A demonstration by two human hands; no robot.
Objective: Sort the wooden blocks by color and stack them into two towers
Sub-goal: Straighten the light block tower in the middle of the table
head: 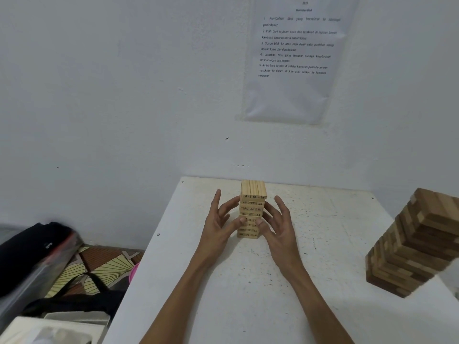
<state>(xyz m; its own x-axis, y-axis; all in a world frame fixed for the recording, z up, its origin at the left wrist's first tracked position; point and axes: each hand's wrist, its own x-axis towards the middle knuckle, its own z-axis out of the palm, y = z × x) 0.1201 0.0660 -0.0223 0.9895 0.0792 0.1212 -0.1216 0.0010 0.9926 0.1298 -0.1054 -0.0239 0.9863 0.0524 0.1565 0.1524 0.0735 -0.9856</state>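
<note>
The table (323,244) is white, speckled and scuffed, and its far edge is pushed against a plain pale wall (124,95). Up on that wall, above and a little right of the hands, hangs one printed sheet (295,70) with numbered lines of text.

There are two towers of wooden blocks. The pale tower (253,192) stands upright between the two hands, near the far edge of the table. Its blocks carry printed numbers, and the top layer shows three blocks side by side. The dark tower (417,244), mixed browns, stands well off to the right of the right hand, at the table's edge.

The left hand (221,219) and right hand (280,222) flank the pale tower. Their fingers are spread wide and fairly straight and touch its sides, and both thumbs rest on its front face low down. Neither hand curls round a block.

Left of the left hand, down past the table's edge, lie a patterned mat (104,266), one black bag (32,244), a sliver of something pink (133,271) and a white box (49,328).
</note>
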